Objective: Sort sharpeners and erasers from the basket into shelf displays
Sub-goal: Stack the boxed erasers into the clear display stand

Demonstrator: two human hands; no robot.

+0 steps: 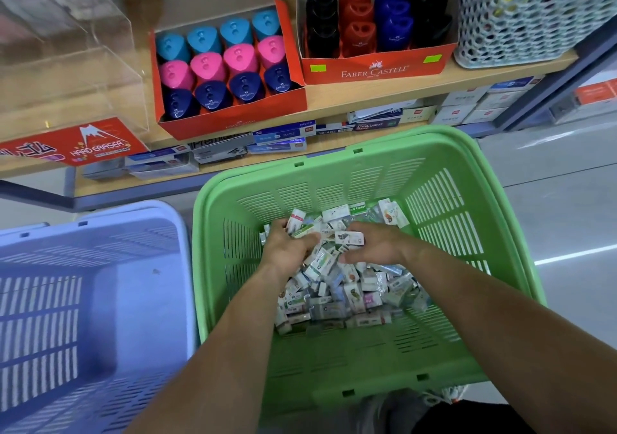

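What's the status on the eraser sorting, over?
Left hand grips several erasers, right hand pinches one. Both inside green basket, big eraser pile remaining. No obstruction seen.

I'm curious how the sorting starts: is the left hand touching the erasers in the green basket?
Touching. The head view shows the left hand with its fingers curled round several erasers on top of the pile in the green basket.

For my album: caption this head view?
Left hand and right hand grip erasers in the green basket, sharpener boxes shelved above.
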